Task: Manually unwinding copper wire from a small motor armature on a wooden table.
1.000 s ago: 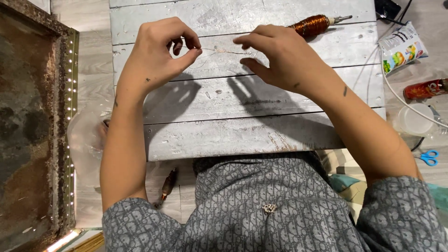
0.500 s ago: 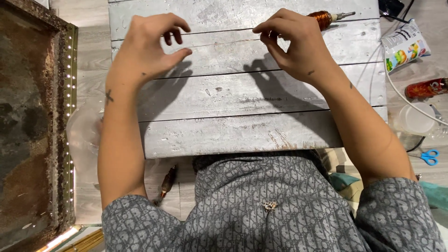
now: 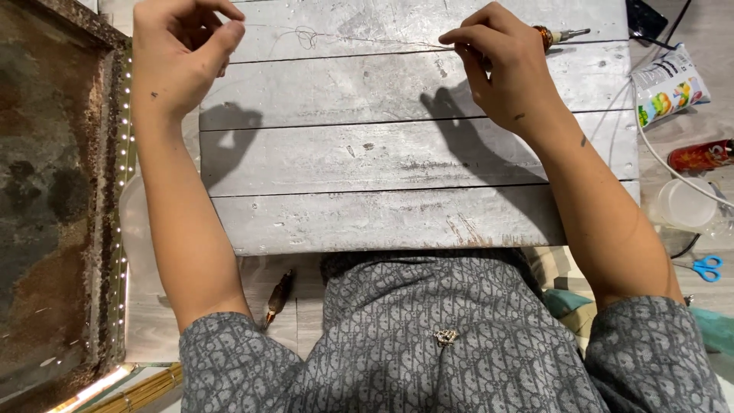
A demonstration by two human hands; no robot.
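Copper-fine wire [image 3: 359,40] runs taut across the grey plank board [image 3: 413,153], pinched at each end by the left hand [image 3: 180,53] and right hand [image 3: 505,73]; one small loop made, most still straight.

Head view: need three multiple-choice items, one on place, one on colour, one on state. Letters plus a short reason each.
1. Where are the scissors?
A. on the board
B. right of the board, on the floor
C. in the left hand

2. What colour are the scissors' handles?
A. blue
B. red
C. yellow

3. How is the thin wire held?
A. coiled in one fist
B. lying loose, untouched
C. stretched between both hands

B: they lie off the board's right edge.
A: handles are blue.
C: it runs from left hand to right hand.
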